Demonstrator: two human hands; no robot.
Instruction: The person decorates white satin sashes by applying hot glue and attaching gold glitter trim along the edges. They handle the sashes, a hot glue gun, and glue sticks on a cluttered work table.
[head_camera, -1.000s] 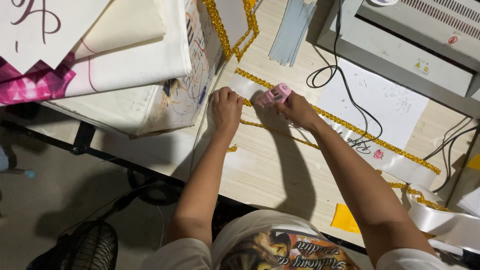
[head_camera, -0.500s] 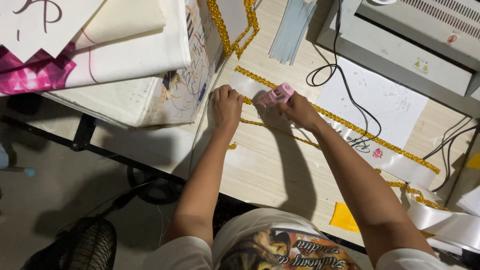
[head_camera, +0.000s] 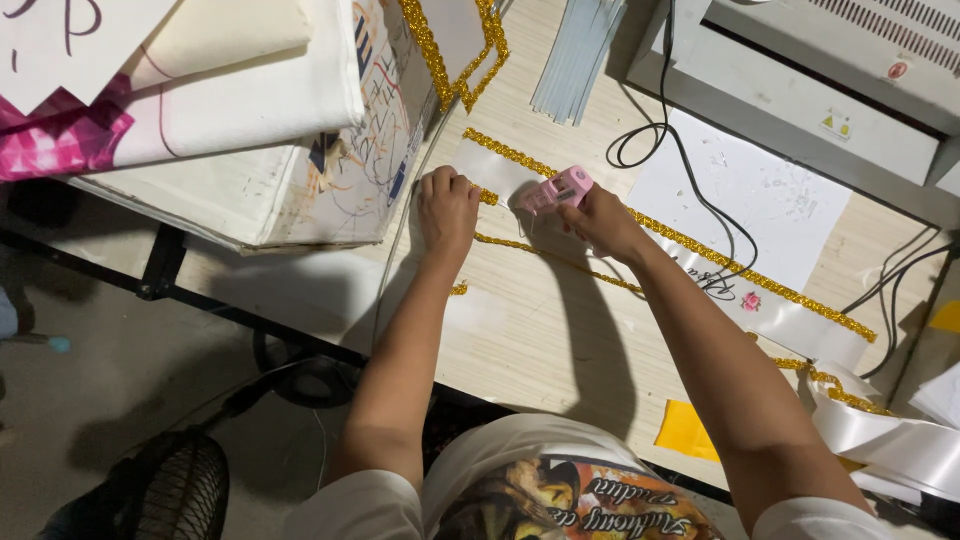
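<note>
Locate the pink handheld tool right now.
Head view, upper centre: the pink handheld tool is gripped in the right hand, over the white ribbon with gold glitter trim, just right of the left hand.

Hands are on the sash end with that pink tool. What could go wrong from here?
The left hand pins the white satin ribbon close to the small pink handheld tool in the right hand; fingers could get caught. The loose black cable lying across the ribbon's gold glitter trim might snag it.
</note>
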